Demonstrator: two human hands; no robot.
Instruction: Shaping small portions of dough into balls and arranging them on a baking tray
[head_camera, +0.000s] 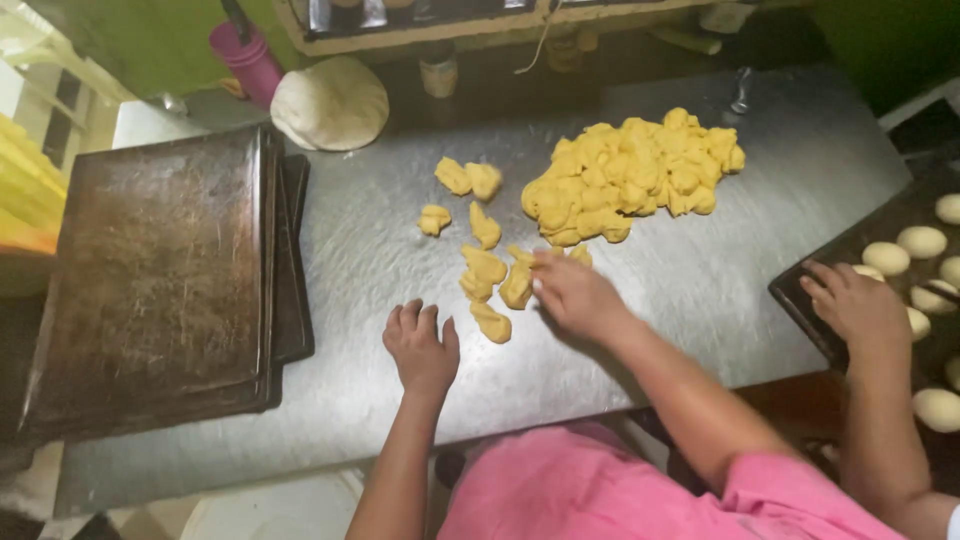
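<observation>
Left hand: the left hand (421, 347) lies flat on the steel counter (700, 270), palm down, fingers slightly spread, holding nothing; a yellow dough piece (491, 322) sits just to its right.
Right hand: the right hand (574, 293) reaches among the loose dough pieces, fingers bent and close together, fingertips touching a small piece (517, 285); whether it actually pinches that piece cannot be told.
Loose pieces: several more torn yellow lumps (467, 178) lie scattered on the counter between the hands and the big heap.
Dough heap: a large pile of yellow dough chunks (630, 172) sits at the far middle of the counter, well apart from the left hand.
Baking trays: a stack of dark, empty baking trays (160, 280) rests on the left end of the counter.
White dough: a pale round dough mass (330, 102) lies at the far edge, near a pink cup (246, 57).
Co-worker: another person's hand (855, 303) rests on the edge of a dark tray (800, 300) at the right, which holds pale shaped dough balls (921, 241).
Clothing: a pink garment (590, 490) fills the lower edge of the view.
</observation>
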